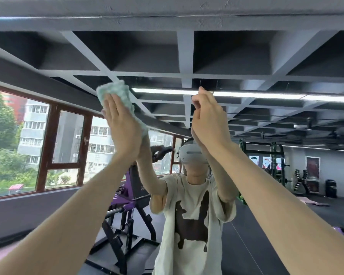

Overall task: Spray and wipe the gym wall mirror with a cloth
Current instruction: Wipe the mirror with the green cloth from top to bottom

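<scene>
Pressing the pale green cloth point(115, 94) flat against the wall mirror point(286, 116), the left hand point(120, 126) lies over it with straight fingers, high up beside the reflected ceiling light point(167, 90). The right hand point(209, 120) is raised near it, apart from the cloth, fingers loosely bent and holding nothing, fingertips at the glass. Lower in the mirror are the person's reflection in a white headset point(191, 153) and cream T-shirt point(191, 215), a purple weight bench point(127, 195) and windows point(66, 139).

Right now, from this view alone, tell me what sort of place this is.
Most likely a gym, seen in a wall mirror: a purple weight bench stands behind the person's reflection, and a green rack stands farther back.
</scene>
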{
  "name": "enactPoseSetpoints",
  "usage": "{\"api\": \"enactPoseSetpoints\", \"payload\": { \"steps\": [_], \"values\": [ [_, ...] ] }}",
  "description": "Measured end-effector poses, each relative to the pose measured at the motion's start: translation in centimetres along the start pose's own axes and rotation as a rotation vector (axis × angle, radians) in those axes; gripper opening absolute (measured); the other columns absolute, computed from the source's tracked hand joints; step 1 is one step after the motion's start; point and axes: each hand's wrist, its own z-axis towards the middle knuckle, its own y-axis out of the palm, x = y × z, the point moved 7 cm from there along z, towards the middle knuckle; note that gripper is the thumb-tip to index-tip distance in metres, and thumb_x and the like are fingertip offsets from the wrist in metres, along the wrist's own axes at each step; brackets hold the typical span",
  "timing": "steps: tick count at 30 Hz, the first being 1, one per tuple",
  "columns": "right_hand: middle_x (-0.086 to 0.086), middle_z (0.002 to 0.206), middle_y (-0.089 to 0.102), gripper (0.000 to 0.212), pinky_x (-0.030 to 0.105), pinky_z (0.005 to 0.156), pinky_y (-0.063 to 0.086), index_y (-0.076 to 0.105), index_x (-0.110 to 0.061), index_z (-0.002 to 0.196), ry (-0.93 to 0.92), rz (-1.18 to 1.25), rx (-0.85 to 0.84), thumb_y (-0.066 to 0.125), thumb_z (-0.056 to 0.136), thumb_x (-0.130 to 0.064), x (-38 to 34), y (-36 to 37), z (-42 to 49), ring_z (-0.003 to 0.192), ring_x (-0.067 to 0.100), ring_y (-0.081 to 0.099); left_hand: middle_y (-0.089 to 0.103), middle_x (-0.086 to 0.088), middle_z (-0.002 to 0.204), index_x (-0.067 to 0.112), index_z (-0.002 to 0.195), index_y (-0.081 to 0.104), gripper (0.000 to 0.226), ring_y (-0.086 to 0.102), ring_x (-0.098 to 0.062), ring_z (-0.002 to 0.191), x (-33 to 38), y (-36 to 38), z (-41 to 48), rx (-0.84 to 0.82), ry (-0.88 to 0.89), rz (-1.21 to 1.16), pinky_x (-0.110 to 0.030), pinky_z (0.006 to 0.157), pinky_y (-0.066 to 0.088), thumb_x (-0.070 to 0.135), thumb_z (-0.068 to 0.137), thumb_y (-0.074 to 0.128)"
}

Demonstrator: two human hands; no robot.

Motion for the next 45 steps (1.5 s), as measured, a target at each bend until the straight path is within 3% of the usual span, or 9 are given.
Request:
{"api": "enactPoseSetpoints", "payload": {
  "steps": [5, 7, 10, 16, 21, 27, 34, 40, 45],
  "values": [
    [0.001, 0.151, 0.036, 0.031, 0.029, 0.093, 0.05, 0.055, -0.008, 0.124, -0.005, -0.102, -0.049, 0.049, 0.094, -0.004, 0.0, -0.4, 0.0, 0.113, 0.023, 0.059, 0.023, -0.009, 0.155, 0.009, 0.148, 0.024, 0.053, 0.022, -0.022, 0.143, 4.1, 3.9, -9.1, -0.407, 1.03, 0.145, -0.047, 0.112, 0.032, 0.007, 0.097, 0.037],
    [0.002, 0.149, 0.04, 0.031, 0.035, 0.091, 0.053, 0.058, -0.008, 0.121, 0.0, -0.042, -0.029, 0.051, 0.092, -0.001, 0.1, -0.1, 0.1, 0.113, 0.025, 0.06, 0.039, -0.005, 0.146, 0.019, 0.144, 0.033, 0.044, 0.045, -0.02, 0.128, 3.1, 3.2, -2.2, -0.335, 0.672, 0.019, -0.051, 0.1, 0.045, 0.032, 0.102, 0.029],
    [0.005, 0.149, 0.041, 0.031, 0.036, 0.091, 0.054, 0.059, -0.006, 0.119, 0.045, -0.002, -0.013, 0.052, 0.09, 0.003, -0.2, -0.2, 0.2, 0.116, 0.027, 0.058, 0.024, -0.013, 0.153, 0.006, 0.147, 0.023, 0.062, 0.026, -0.024, 0.139, -0.1, 0.9, 4.0, -0.086, -0.018, 0.027, -0.049, 0.116, 0.021, 0.002, 0.089, 0.046],
    [0.008, 0.122, 0.058, 0.034, 0.031, 0.075, 0.051, 0.049, -0.006, 0.127, 0.045, -0.105, -0.024, 0.048, 0.093, -0.001, -0.8, -1.0, 0.9, 0.094, 0.022, 0.06, 0.008, -0.002, 0.158, 0.015, 0.15, 0.01, 0.084, 0.005, -0.018, 0.145, 5.5, 3.6, -4.0, -0.362, 0.8, 0.077, -0.045, 0.118, 0.015, -0.005, 0.083, 0.054],
    [0.001, 0.085, 0.053, 0.038, 0.019, 0.061, 0.045, 0.048, -0.004, 0.128, 0.069, -0.061, 0.006, 0.05, 0.091, 0.002, -1.1, -1.9, 2.0, 0.082, 0.017, 0.055, 0.007, -0.012, 0.158, 0.003, 0.149, 0.009, 0.071, 0.002, -0.025, 0.146, 2.3, 1.2, 8.4, -0.127, 0.03, 0.029, -0.042, 0.119, 0.008, -0.004, 0.087, 0.043],
    [0.004, 0.13, 0.054, 0.036, 0.007, 0.07, 0.038, 0.045, -0.007, 0.132, 0.238, 0.181, 0.061, 0.043, 0.096, -0.001, -0.4, -4.6, 4.2, 0.097, 0.007, 0.045, 0.015, 0.002, 0.157, 0.022, 0.147, 0.015, 0.075, 0.016, -0.021, 0.144, 8.2, 4.8, 0.2, -0.321, 0.746, 0.009, -0.047, 0.111, 0.031, 0.001, 0.085, 0.051],
    [0.007, 0.124, 0.059, 0.033, 0.008, 0.061, 0.039, 0.045, -0.006, 0.131, 0.223, 0.109, -0.035, 0.044, 0.098, -0.004, 1.0, -5.8, 4.7, 0.092, 0.009, 0.051, 0.039, -0.01, 0.146, 0.005, 0.134, 0.046, 0.058, 0.042, -0.033, 0.129, 6.6, 2.3, 10.8, -0.061, 0.189, -0.038, -0.044, 0.103, 0.042, -0.012, 0.079, 0.04],
    [0.006, 0.12, 0.056, 0.038, 0.009, 0.062, 0.037, 0.043, -0.011, 0.133, 0.237, 0.098, 0.045, 0.046, 0.096, -0.005, 1.7, -6.3, 4.9, 0.097, 0.013, 0.05, 0.038, -0.01, 0.148, 0.009, 0.14, 0.041, 0.061, 0.038, -0.024, 0.135, 14.2, 6.3, -1.8, -0.351, 1.122, 0.011, -0.042, 0.111, 0.031, -0.004, 0.083, 0.058],
    [0.003, 0.133, 0.051, 0.047, 0.027, 0.095, 0.047, 0.04, -0.013, 0.139, 0.188, 0.016, 0.013, 0.05, 0.095, -0.003, 1.3, -6.8, 4.5, 0.119, 0.017, 0.05, 0.044, -0.008, 0.137, 0.018, 0.138, 0.04, 0.048, 0.053, -0.025, 0.112, 11.8, 4.5, 8.4, -0.168, 0.489, -0.02, -0.035, 0.093, 0.047, 0.009, 0.092, 0.05]
  ]
}}
